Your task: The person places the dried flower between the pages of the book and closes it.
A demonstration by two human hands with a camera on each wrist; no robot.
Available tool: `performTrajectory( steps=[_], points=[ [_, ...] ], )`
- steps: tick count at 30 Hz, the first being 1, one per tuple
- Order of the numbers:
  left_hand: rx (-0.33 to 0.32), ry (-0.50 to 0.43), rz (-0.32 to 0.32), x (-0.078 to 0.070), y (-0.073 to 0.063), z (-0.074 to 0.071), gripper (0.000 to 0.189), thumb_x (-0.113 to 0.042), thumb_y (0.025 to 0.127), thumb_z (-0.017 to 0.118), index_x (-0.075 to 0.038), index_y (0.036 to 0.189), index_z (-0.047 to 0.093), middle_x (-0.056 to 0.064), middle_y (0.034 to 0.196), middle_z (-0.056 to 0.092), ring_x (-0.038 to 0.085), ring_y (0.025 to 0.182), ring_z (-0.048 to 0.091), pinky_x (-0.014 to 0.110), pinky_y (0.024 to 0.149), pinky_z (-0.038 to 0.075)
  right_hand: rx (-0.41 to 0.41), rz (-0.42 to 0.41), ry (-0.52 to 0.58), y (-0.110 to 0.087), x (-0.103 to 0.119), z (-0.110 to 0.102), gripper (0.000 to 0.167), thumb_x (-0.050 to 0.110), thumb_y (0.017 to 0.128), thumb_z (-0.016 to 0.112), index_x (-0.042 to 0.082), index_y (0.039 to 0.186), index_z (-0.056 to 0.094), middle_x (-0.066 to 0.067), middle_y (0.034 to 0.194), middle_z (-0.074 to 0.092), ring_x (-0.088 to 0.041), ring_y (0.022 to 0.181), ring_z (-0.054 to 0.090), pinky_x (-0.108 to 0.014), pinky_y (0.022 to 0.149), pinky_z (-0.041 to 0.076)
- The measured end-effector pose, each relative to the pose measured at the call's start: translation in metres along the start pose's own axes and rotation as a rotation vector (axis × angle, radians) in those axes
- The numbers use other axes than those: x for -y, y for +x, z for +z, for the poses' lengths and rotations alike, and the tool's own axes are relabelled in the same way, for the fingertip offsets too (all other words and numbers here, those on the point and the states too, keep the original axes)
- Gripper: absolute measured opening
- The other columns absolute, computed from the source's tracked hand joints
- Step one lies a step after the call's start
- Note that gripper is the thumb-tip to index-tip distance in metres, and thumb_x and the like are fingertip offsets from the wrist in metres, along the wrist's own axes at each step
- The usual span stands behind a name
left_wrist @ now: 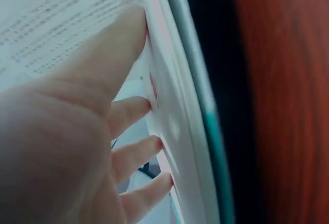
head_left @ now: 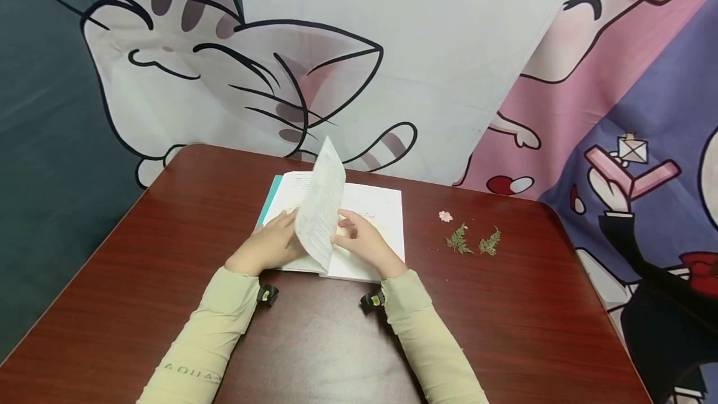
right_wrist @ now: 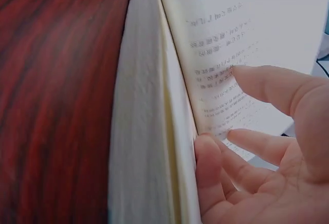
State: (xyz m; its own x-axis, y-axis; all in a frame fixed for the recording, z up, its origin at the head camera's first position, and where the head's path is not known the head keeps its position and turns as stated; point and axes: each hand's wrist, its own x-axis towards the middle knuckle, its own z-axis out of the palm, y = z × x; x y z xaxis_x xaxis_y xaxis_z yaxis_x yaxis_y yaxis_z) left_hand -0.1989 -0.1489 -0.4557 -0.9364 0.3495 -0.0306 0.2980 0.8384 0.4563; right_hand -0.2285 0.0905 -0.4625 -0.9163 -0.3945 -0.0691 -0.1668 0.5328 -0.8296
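An open book (head_left: 392, 217) with a teal cover edge (head_left: 270, 198) lies on the table. One printed leaf (head_left: 322, 204) stands raised near its middle. My left hand (head_left: 269, 242) rests on the left page, partly behind that leaf; in the left wrist view, the left hand (left_wrist: 61, 126) has spread fingers touching the paper. Over the right page is my right hand (head_left: 367, 245), beside the raised leaf. From the right wrist, the right hand (right_wrist: 277, 152) shows loosely bent fingers, its thumb in front of the printed page (right_wrist: 221, 44). Nothing is visibly pinched.
To the right of the book lie a small pink flower (head_left: 445, 216) and two green fern-like sprigs (head_left: 459, 240), all on the reddish-brown table (head_left: 521, 304). A cartoon-printed cloth (head_left: 437, 80) hangs behind the table's far edge.
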Motion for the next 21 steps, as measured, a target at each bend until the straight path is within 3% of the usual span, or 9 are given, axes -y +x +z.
performTrajectory(
  steps=[5,9,12,16,18,21],
  points=[
    [-0.203,-0.017,-0.089,0.008,-0.005,-0.013,0.053,-0.027,0.098,0.06,-0.004,0.145,0.053,0.022,0.143,0.056,0.046,0.125,0.056,0.064,0.094,0.047,-0.016,-0.046,-0.085,0.001,0.003,0.006,0.067,0.022,0.09,0.074,0.007,0.15,0.048,-0.014,0.128,0.063,-0.024,0.102,0.058,-0.038,0.09,0.047],
    [-0.336,-0.047,-0.211,0.013,-0.012,-0.029,0.05,-0.02,0.104,0.049,0.0,0.149,0.046,0.028,0.14,0.055,0.05,0.113,0.061,0.064,0.083,0.051,-0.022,-0.061,-0.117,-0.001,0.006,0.009,0.067,0.02,0.09,0.075,0.005,0.15,0.049,-0.015,0.126,0.062,-0.024,0.099,0.056,-0.037,0.088,0.047],
    [-0.437,-0.104,-0.24,0.012,-0.015,-0.039,0.043,-0.013,0.108,0.038,-0.001,0.148,0.047,0.027,0.136,0.057,0.049,0.104,0.064,0.062,0.078,0.052,-0.028,-0.053,-0.122,-0.002,0.009,0.011,0.067,0.02,0.089,0.076,0.005,0.15,0.049,-0.014,0.127,0.061,-0.024,0.099,0.055,-0.038,0.089,0.047],
    [-0.504,-0.162,-0.158,0.006,-0.015,-0.045,0.041,-0.01,0.108,0.039,-0.001,0.147,0.05,0.024,0.139,0.056,0.045,0.113,0.062,0.06,0.088,0.051,-0.034,-0.035,-0.136,-0.002,0.012,0.012,0.067,0.02,0.089,0.076,0.007,0.15,0.049,-0.014,0.127,0.06,-0.026,0.103,0.057,-0.041,0.093,0.047],
    [-0.493,-0.179,-0.087,-0.001,-0.013,-0.045,0.041,-0.008,0.107,0.041,-0.001,0.146,0.05,0.023,0.141,0.054,0.043,0.122,0.058,0.059,0.097,0.047,-0.032,-0.027,-0.143,-0.002,0.014,0.012,0.067,0.02,0.089,0.076,0.007,0.15,0.05,-0.014,0.127,0.059,-0.027,0.103,0.057,-0.043,0.094,0.048],
    [-0.424,-0.179,0.01,-0.011,-0.008,-0.04,0.042,-0.005,0.106,0.04,-0.001,0.147,0.05,0.021,0.145,0.051,0.039,0.133,0.051,0.056,0.108,0.041,-0.03,-0.016,-0.157,-0.002,0.016,0.013,0.067,0.021,0.09,0.075,0.008,0.15,0.05,-0.014,0.127,0.059,-0.026,0.102,0.057,-0.043,0.093,0.048]
  ],
)
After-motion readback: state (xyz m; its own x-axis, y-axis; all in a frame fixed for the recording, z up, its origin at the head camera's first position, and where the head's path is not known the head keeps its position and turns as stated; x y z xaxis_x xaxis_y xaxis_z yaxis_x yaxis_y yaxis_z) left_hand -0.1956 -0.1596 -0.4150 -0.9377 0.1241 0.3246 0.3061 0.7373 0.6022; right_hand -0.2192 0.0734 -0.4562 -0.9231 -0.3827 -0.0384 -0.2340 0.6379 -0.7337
